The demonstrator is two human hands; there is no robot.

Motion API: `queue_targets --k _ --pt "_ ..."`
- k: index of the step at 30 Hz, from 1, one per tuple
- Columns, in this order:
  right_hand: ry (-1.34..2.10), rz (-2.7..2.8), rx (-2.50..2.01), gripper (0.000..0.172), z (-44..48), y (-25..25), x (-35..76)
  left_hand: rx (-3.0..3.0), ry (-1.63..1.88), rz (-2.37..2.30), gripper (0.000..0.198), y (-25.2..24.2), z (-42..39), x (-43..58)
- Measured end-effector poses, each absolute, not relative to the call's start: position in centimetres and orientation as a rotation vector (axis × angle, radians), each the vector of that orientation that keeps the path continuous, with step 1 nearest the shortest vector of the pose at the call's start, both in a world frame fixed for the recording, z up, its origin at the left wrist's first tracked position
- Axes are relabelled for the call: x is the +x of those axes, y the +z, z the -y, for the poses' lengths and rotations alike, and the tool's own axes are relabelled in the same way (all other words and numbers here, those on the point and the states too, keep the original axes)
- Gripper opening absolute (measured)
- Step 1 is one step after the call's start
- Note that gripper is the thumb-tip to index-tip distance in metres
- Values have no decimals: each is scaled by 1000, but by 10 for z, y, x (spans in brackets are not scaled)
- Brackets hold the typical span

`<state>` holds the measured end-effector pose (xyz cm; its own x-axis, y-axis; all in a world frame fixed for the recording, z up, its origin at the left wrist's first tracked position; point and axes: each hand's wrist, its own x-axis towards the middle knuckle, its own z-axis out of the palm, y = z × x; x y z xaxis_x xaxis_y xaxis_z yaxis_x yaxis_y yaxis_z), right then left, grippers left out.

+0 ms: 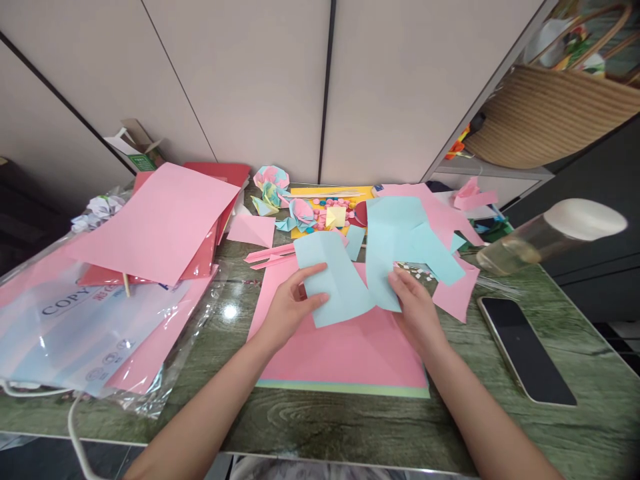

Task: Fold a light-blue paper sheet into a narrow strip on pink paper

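Note:
My left hand (299, 301) pinches a light blue piece of paper (337, 283) by its left side, thumb and fingers on its edge. On the other side, my right hand (414, 303) grips a taller light blue strip of paper (383, 257) near its lower right edge. The two blue parts meet or overlap at the bottom middle; whether they are still joined there I cannot tell. Beneath both hands lies a stack of coloured paper (345, 353), pink on top with green and blue edges showing.
Paper flowers (273, 190), pink and blue beads (335, 203) and paper scraps (450, 293) lie behind. At right are a phone (527, 350) and a bottle (545, 237). A plastic paper pack (95, 327) and a pink sheet (165, 223) cover the left. A woven bag (555, 117) sits upper right.

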<state>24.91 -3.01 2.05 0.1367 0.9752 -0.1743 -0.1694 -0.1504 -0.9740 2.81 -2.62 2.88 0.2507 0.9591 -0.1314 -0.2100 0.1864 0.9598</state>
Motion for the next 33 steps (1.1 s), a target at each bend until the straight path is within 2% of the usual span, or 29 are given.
queue_targets --k 3,5,7,12,18,33 --pt "1501 898 -1157 34 29 25 249 1017 1051 -953 50 28 26 29" --pt "1554 881 -1132 33 28 25 249 1001 1056 -954 58 27 26 30" --pt "1531 870 -1161 29 28 24 249 983 1054 -954 59 26 26 30" --pt "1518 890 -1203 21 29 18 250 985 1056 -918 43 25 26 29" --pt "1510 959 -1239 25 30 20 249 1111 977 -919 65 31 29 31" --pt "1437 992 -1232 24 31 18 248 1161 1006 -965 65 34 29 28"
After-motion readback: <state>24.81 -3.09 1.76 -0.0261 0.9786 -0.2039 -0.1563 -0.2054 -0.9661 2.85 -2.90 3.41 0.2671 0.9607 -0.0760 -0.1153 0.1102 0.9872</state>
